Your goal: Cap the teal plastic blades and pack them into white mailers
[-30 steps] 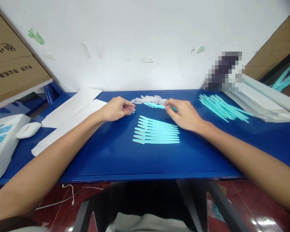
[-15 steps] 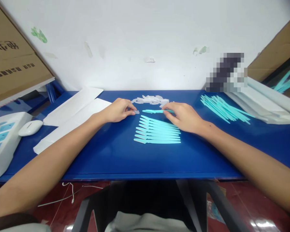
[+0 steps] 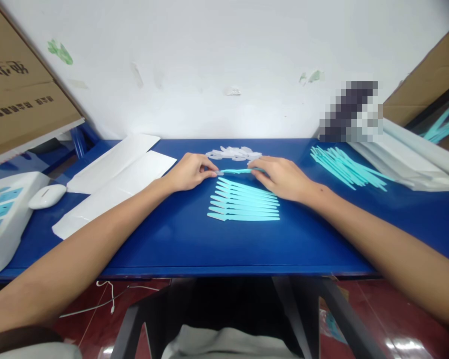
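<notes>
My left hand (image 3: 193, 172) pinches a small clear plastic cap (image 3: 220, 173) between thumb and fingers. A turquoise eyebrow razor (image 3: 240, 171) lies across in my right hand (image 3: 282, 177), its blade end pointing left and meeting the cap; how far it sits inside I cannot tell. Just behind the hands is a pile of translucent caps (image 3: 235, 153). Closer to me, several turquoise razors (image 3: 245, 202) lie side by side in a fanned row, blade ends to the left.
A loose heap of turquoise razors (image 3: 347, 168) lies to the right, beside white packaging sheets (image 3: 415, 164). White paper sheets (image 3: 115, 184), a white earbud case (image 3: 47, 197) and a power strip (image 3: 13, 219) are on the left. The blue table (image 3: 179, 244) meets a white wall.
My left hand has moved right with the cap, closing the gap to the razor's blade end. The right hand has stayed almost in place, still holding the razor.
</notes>
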`<action>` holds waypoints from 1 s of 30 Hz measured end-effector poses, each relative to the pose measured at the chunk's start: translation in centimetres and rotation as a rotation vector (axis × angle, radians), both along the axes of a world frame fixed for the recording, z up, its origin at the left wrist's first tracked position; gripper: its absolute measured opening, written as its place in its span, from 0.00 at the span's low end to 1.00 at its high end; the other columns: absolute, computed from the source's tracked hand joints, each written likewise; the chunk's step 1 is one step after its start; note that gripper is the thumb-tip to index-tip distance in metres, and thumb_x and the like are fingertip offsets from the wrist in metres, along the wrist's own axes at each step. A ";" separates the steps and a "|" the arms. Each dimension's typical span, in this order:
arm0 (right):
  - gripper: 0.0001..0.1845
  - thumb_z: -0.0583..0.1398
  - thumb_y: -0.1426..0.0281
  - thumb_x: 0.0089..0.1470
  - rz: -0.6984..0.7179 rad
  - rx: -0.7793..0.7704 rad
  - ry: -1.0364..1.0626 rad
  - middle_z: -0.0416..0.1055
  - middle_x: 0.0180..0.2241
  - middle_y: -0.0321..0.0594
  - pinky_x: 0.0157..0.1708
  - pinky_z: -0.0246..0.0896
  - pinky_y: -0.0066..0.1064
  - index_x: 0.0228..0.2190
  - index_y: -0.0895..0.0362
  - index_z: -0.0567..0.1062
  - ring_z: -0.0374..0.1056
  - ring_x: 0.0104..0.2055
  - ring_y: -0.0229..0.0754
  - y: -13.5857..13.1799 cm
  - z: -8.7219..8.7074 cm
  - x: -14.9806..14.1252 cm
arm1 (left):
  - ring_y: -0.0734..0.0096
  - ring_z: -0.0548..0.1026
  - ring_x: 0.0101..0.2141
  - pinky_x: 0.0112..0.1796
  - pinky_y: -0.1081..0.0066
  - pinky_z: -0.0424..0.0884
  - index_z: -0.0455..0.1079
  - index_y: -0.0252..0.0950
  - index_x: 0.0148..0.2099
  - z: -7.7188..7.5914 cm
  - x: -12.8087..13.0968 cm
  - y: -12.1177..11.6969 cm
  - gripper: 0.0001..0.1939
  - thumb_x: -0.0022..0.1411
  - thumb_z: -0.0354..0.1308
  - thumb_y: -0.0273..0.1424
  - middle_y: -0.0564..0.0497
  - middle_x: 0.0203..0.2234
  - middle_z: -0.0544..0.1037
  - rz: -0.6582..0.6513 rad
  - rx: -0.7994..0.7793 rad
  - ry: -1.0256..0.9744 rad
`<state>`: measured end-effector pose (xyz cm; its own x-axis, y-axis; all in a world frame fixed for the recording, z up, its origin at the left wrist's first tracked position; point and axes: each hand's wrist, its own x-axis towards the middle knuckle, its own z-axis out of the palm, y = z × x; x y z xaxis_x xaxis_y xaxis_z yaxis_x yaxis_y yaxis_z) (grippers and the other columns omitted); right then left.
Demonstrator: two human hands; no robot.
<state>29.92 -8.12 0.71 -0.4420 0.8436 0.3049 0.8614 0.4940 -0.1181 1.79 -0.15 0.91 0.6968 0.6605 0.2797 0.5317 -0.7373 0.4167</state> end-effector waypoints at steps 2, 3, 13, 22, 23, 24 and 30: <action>0.19 0.50 0.65 0.69 0.010 -0.010 -0.006 0.78 0.48 0.48 0.38 0.61 0.39 0.48 0.56 0.78 0.74 0.43 0.52 0.1 0.0 -0.1 | 0.67 0.75 0.32 0.37 0.67 0.69 0.84 0.39 0.44 -0.1 0.1 0.0 0.10 0.63 0.63 0.35 0.47 0.37 0.84 0.008 -0.010 -0.011; 0.19 0.50 0.65 0.69 0.015 -0.015 -0.009 0.78 0.47 0.49 0.38 0.61 0.39 0.48 0.56 0.78 0.74 0.43 0.52 0.1 0.0 -0.1 | 0.67 0.75 0.32 0.37 0.66 0.69 0.84 0.39 0.44 -0.1 0.2 0.0 0.11 0.63 0.63 0.35 0.47 0.37 0.84 0.015 -0.021 -0.018; 0.18 0.49 0.65 0.69 0.046 -0.056 -0.049 0.78 0.48 0.47 0.39 0.60 0.37 0.49 0.55 0.76 0.73 0.44 0.51 0.2 0.1 -0.2 | 0.69 0.73 0.29 0.34 0.68 0.68 0.84 0.38 0.41 -0.2 0.4 0.1 0.10 0.59 0.67 0.37 0.51 0.31 0.84 0.076 -0.131 -0.077; 0.19 0.49 0.65 0.69 0.027 -0.078 -0.064 0.77 0.51 0.47 0.40 0.61 0.37 0.51 0.56 0.75 0.73 0.47 0.51 0.4 0.2 -1.0 | 0.66 0.76 0.31 0.35 0.67 0.70 0.84 0.38 0.39 -0.9 0.9 0.4 0.10 0.57 0.68 0.37 0.50 0.31 0.85 0.086 -0.193 -0.174; 0.19 0.49 0.65 0.69 0.020 -0.076 -0.044 0.77 0.51 0.47 0.40 0.60 0.37 0.50 0.56 0.75 0.73 0.47 0.51 0.5 0.2 -1.1 | 0.65 0.78 0.33 0.37 0.67 0.71 0.84 0.37 0.39 -0.9 1.0 0.6 0.11 0.57 0.68 0.37 0.49 0.32 0.85 0.084 -0.222 -0.206; 0.19 0.49 0.65 0.69 0.011 -0.076 -0.015 0.78 0.50 0.47 0.40 0.60 0.37 0.50 0.56 0.76 0.73 0.47 0.51 0.6 0.2 -1.3 | 0.63 0.79 0.34 0.38 0.66 0.72 0.84 0.36 0.39 -1.0 1.1 0.8 0.11 0.56 0.68 0.37 0.48 0.33 0.85 0.082 -0.252 -0.249; 0.19 0.52 0.62 0.68 -0.023 -0.137 0.262 0.80 0.38 0.42 0.39 0.59 0.35 0.49 0.57 0.78 0.71 0.36 0.45 0.5 0.5 -1.7 | 0.59 0.80 0.42 0.46 0.64 0.74 0.83 0.33 0.44 -1.2 1.5 1.1 0.21 0.58 0.69 0.45 0.43 0.40 0.85 0.060 -0.297 -0.516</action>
<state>28.24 -7.60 1.17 -0.3437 0.8937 0.2885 0.8035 0.4388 -0.4024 3.24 1.00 -0.26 0.4793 0.7962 0.3693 0.2429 -0.5247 0.8159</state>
